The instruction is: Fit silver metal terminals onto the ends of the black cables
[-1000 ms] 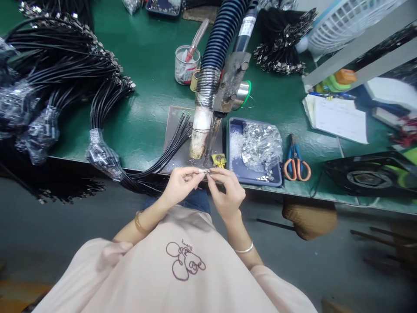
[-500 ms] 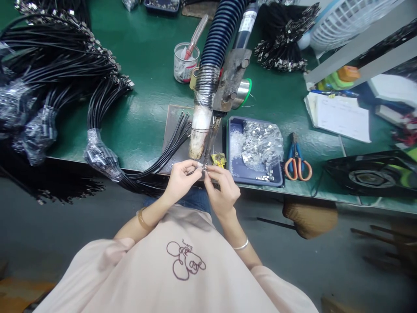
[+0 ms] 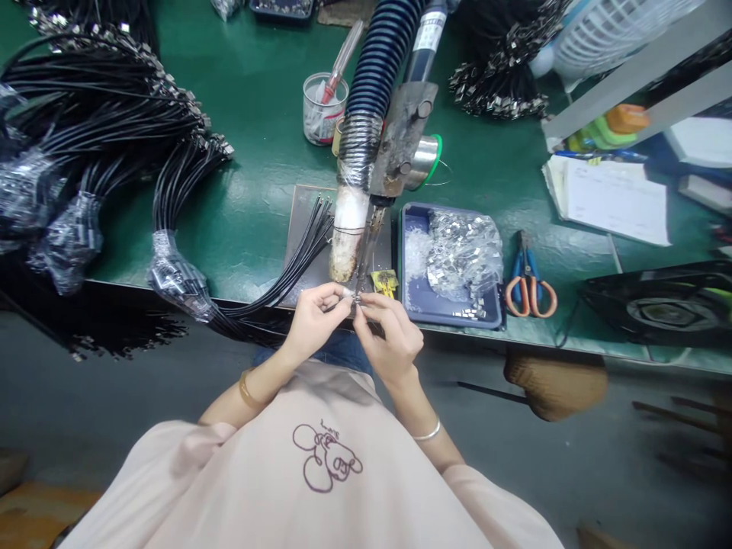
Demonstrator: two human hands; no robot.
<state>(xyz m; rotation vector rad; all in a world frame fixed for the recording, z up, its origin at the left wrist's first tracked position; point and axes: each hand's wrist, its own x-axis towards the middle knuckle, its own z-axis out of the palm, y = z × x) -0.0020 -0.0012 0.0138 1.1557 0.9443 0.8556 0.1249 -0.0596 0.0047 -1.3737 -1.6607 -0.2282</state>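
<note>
Just below the tip of a clamped soldering iron [image 3: 376, 221], my two hands meet fingertip to fingertip. My left hand [image 3: 314, 320] is closed in a pinch, with something whitish at its fingertips too small to name. A small metal connector [image 3: 355, 299] shows between the hands, pinched by my right hand [image 3: 394, 335]. Beside the left hand, a bundle of black cables [image 3: 271, 293] runs over the bench edge, its stripped ends lying on a brown board [image 3: 300, 221]. A yellow packet [image 3: 384, 283] lies just beyond the right fingers.
A ribbed hose [image 3: 380, 76] reaches down over the board. To the right are a blue tray [image 3: 420, 309] of metal connectors, pliers [image 3: 529, 278], papers [image 3: 614, 198] and a black fan [image 3: 657, 309]. Solder wire [image 3: 422, 162] and a cup [image 3: 324, 114] stand behind; wrapped cables [image 3: 114, 114] fill the left.
My view has shifted slightly, so things on the right appear further right. Both hands keep their pinch at nearly the same place, with the right fingers slightly moved.
</note>
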